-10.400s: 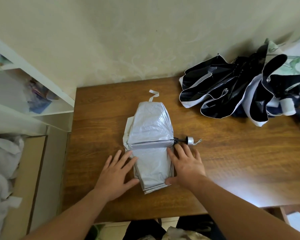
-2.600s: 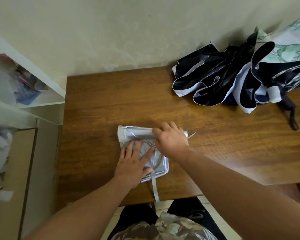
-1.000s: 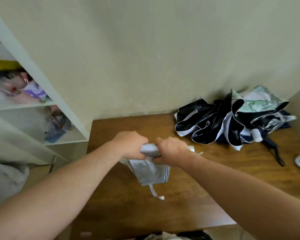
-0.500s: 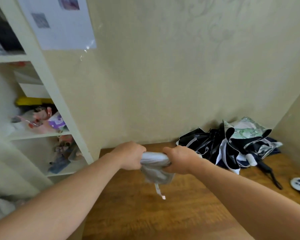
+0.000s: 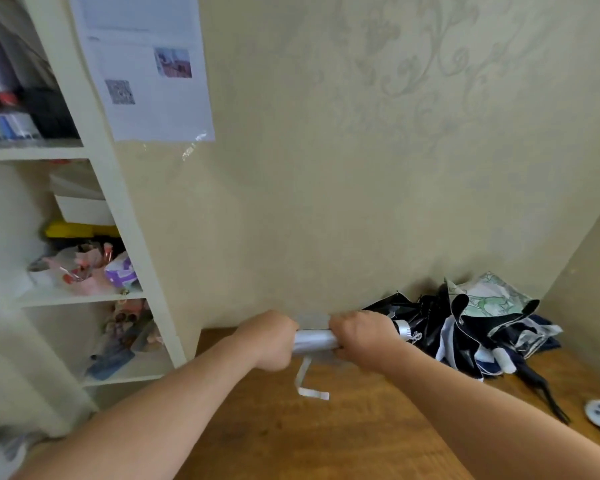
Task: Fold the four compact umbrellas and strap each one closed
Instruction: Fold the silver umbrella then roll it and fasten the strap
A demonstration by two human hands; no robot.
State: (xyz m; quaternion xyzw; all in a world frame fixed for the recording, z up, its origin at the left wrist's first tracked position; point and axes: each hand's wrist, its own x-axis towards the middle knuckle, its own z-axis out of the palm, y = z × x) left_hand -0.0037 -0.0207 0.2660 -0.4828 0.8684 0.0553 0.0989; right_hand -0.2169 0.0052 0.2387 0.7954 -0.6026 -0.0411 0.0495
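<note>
- The left hand [image 5: 272, 339] and the right hand [image 5: 361, 336] both grip the rolled silver umbrella [image 5: 314, 339], held level above the wooden table [image 5: 343, 438].
- Its strap [image 5: 307, 381] hangs loose below the roll — unfastened.
- A heap of unfolded umbrellas [image 5: 465, 327] lies against the wall.
- A white shelf unit [image 5: 84, 202] stands at left, a printed sheet [image 5: 146, 64] taped beside it.

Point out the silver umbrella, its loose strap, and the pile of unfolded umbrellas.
silver umbrella [image 5: 314, 339]: head view, rolled canopy between both hands.
strap [image 5: 305, 375]: head view, hanging band.
pile of unfolded umbrellas [image 5: 465, 327]: head view, dark canopy folds.
</note>
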